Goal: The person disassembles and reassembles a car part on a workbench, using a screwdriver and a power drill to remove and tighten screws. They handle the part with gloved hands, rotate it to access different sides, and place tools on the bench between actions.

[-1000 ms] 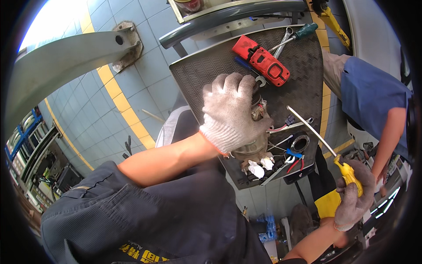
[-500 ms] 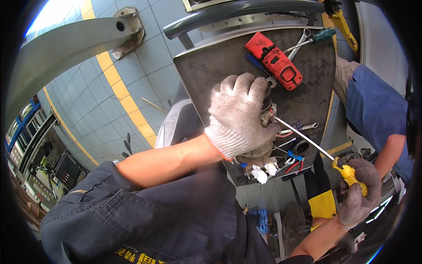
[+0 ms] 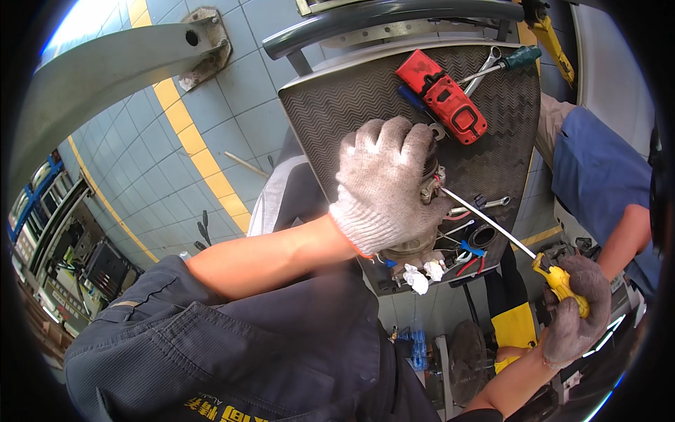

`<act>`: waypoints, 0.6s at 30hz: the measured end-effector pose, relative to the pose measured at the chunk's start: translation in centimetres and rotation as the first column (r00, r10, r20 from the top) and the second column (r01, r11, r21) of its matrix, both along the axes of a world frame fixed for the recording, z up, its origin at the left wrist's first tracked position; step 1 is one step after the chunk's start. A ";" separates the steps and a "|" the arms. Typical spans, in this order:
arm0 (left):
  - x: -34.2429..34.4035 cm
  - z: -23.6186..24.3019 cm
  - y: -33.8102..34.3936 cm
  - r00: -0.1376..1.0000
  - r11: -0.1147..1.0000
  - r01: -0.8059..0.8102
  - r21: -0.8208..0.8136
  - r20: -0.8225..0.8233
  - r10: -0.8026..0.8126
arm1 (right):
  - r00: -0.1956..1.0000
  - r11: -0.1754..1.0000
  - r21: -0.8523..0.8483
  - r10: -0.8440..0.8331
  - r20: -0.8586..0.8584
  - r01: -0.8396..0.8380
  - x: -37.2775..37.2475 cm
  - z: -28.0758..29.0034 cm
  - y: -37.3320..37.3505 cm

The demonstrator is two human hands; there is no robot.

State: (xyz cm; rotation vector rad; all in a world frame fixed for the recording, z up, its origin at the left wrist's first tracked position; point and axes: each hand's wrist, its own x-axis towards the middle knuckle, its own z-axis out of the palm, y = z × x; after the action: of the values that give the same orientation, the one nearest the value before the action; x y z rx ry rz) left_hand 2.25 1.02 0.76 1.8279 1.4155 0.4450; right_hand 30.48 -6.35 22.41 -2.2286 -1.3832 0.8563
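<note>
My left hand, in a grey knit glove, lies over a round metal machine part and grips it with bent fingers. Most of the part is hidden beneath the palm; a dark, round section shows beside the fingers. My right hand, also gloved, is wrapped round the yellow handle of a screwdriver. Its long shaft slants up and left, the tip meeting the part beside my left thumb. Crumpled white paper sits against the part's near end.
The black ribbed mat also carries a red-and-black tool case, a green-handled screwdriver, wrenches, a black ring and red-and-blue pliers. A dark rail runs behind. Another person's blue-clad body is at the right.
The view has shifted very slightly. Both hands keep their holds, and the screwdriver tip stays at the same spot on the part.
</note>
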 end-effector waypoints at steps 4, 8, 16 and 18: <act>-0.1 0.0 0.1 1.000 1.000 -0.003 0.012 0.018 0.003 | 0.997 0.997 0.025 0.076 0.023 -0.076 -0.3 0.0 0.5; -0.3 0.1 0.2 1.000 1.000 0.007 -0.020 0.031 -0.007 | 0.988 0.987 0.036 0.157 0.017 -0.157 -0.2 0.1 0.9; -0.2 -0.1 0.1 0.998 1.000 -0.004 0.001 0.056 0.004 | 0.997 0.997 -0.015 0.069 0.020 -0.069 -0.5 0.5 0.4; -0.2 -0.1 0.1 0.999 1.000 -0.003 -0.002 0.046 0.003 | 0.997 0.997 -0.012 0.082 0.012 -0.082 -0.3 0.4 0.4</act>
State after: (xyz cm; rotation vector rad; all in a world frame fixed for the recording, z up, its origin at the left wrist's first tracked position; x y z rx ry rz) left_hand 2.05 1.14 0.69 1.8024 1.3875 0.4841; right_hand 30.17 -5.94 22.81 -2.2022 -1.4881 0.8817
